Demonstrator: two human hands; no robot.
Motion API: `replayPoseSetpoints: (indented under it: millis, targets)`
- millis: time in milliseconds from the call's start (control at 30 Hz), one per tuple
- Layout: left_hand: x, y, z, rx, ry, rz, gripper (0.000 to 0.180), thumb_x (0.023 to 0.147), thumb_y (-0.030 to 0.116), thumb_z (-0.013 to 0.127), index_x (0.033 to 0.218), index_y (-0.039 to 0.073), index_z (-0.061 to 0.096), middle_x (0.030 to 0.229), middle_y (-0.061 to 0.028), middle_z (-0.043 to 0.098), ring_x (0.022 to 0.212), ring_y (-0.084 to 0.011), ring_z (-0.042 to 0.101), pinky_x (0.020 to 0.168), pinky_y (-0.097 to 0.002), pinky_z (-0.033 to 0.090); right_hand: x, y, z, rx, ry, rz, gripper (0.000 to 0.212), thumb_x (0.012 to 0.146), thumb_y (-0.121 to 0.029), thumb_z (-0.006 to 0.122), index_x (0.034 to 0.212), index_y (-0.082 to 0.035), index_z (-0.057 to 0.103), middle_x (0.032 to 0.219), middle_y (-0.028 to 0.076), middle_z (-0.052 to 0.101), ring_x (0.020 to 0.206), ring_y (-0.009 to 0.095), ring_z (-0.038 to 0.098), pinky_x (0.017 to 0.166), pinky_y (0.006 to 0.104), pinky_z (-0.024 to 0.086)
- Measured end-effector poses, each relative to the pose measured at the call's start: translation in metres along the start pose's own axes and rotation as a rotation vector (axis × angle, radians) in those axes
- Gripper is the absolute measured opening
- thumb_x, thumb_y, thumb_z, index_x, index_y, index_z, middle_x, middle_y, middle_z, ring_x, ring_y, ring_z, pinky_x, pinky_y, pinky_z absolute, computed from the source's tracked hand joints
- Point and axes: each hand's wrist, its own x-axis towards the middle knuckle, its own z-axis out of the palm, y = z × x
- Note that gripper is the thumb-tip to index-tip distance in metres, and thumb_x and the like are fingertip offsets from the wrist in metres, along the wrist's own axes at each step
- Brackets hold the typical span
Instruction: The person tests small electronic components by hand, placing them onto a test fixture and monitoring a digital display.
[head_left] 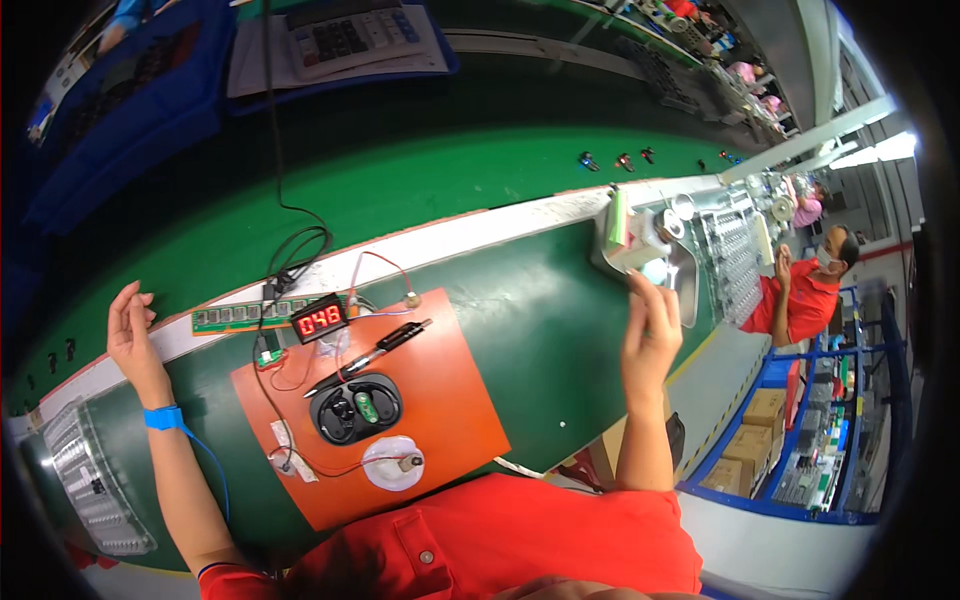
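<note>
Case (352, 388) lies open on mat (460, 400) between left hand (132, 325) and right hand (652, 335)

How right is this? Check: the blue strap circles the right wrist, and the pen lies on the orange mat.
Wrong side: the head view shows the blue strap circling the left wrist. The pen does lie on the orange mat.

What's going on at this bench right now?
A person in a red shirt has both arms spread over the green bench. The left hand is raised, apparently empty. The right hand is beside a tray of containers; whether it pinches anything is unclear. Between them, an open black case and a pen lie on an orange mat.
</note>
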Motion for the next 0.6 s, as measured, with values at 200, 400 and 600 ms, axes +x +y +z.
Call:
replayPoseSetpoints:
  millis: [200, 400, 600]
  targets:
    - [0.005, -0.012, -0.013, 0.045, -0.041, -0.008, 0.028, 0.101, 0.019, 0.055, 0.122, 0.003, 0.065, 0.101, -0.0015, 0.067, 0.08, -0.0057, 0.052, 0.074, -0.021, 0.043, -0.04, 0.074, -0.051, -0.094, 0.064, 0.446, 0.015, 0.094, -0.004, 0.059, 0.107, -0.002, 0.067, 0.09, 0.01, 0.063, 0.072, 0.024, 0.062, 0.065, 0.0313, 0.05]
    - [0.006, -0.023, -0.01, 0.034, -0.032, 0.026, 0.029, 0.102, 0.021, 0.055, 0.123, 0.003, 0.064, 0.103, -0.0011, 0.067, 0.081, -0.0058, 0.052, 0.074, -0.0212, 0.043, -0.064, 0.104, -0.064, -0.326, 0.107, 0.293, 0.014, 0.096, -0.008, 0.057, 0.104, -0.001, 0.066, 0.088, 0.014, 0.065, 0.074, 0.026, 0.065, 0.066, 0.0353, 0.051]
    - [0.005, -0.019, -0.012, 0.021, -0.029, 0.011, 0.029, 0.102, 0.022, 0.055, 0.123, 0.004, 0.064, 0.102, -0.0012, 0.066, 0.08, -0.0055, 0.051, 0.073, -0.0209, 0.042, -0.071, 0.116, -0.065, -0.477, -0.092, 0.282, 0.019, 0.098, -0.013, 0.055, 0.105, -0.001, 0.066, 0.083, 0.018, 0.065, 0.073, 0.028, 0.067, 0.066, 0.0388, 0.051]
